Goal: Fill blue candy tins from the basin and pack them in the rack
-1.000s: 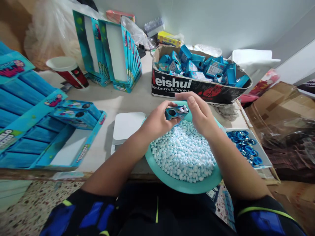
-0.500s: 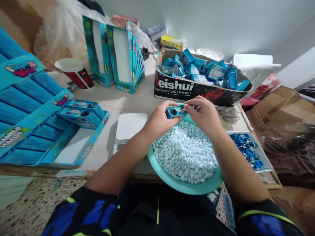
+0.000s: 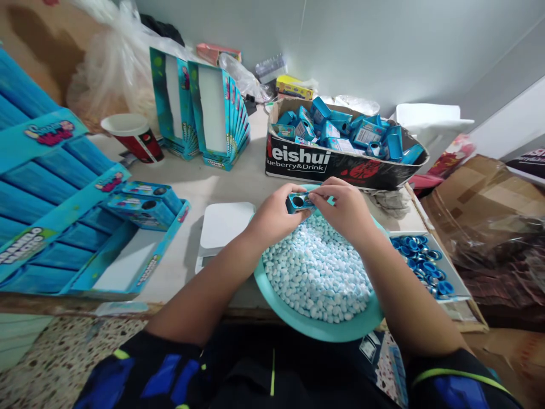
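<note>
My left hand (image 3: 279, 212) is wrapped round a small blue box (image 3: 299, 201) with a dark round hole in its face. The fingers of my right hand (image 3: 343, 205) are pinched together at the box's right end; whether they hold anything small there is hidden. Both hands are over the far part of a turquoise bowl (image 3: 321, 331), which is filled with pale blue and white candies (image 3: 317, 272).
A carton (image 3: 340, 170) full of small blue boxes stands behind the bowl. Blue rings fill a white tray (image 3: 457, 284) on the right. Left are a white scale (image 3: 225, 227), a display tray (image 3: 157, 258), a red cup (image 3: 138, 139) and upright display trays (image 3: 213, 113).
My right hand has moved slightly left along the box, and its fingers have come closer to the hole. The whole view has shifted a little.
</note>
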### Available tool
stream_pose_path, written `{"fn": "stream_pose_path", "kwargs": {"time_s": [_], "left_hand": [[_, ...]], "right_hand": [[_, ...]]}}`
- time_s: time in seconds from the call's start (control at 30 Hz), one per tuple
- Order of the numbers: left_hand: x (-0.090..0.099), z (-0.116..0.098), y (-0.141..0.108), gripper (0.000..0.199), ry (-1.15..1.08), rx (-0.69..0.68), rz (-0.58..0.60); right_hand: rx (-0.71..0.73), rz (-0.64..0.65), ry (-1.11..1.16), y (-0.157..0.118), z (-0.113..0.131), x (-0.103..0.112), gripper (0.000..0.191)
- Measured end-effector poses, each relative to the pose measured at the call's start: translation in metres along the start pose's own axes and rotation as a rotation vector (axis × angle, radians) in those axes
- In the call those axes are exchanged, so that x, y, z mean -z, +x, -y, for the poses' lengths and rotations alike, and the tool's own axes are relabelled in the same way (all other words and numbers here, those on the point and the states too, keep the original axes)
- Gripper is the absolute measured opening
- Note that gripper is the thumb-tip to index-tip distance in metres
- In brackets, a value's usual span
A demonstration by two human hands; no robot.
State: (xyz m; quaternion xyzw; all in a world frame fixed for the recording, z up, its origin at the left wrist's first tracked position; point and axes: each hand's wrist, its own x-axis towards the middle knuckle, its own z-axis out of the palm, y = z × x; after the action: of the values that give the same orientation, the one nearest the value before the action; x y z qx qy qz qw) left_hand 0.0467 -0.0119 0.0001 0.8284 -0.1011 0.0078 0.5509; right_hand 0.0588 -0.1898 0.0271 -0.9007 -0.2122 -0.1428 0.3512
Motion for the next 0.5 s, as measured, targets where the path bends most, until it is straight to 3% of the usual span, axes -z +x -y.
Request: {"fn": "stream_pose_path", "kwargs": {"time_s": [0.5], "left_hand": [[0.0015, 0.0025, -0.0005, 0.041, 0.007, -0.043, 0.068]], "right_hand": [[0.027, 0.032, 0.176, -0.0019, 0.0033, -0.0071, 0.017]]}}
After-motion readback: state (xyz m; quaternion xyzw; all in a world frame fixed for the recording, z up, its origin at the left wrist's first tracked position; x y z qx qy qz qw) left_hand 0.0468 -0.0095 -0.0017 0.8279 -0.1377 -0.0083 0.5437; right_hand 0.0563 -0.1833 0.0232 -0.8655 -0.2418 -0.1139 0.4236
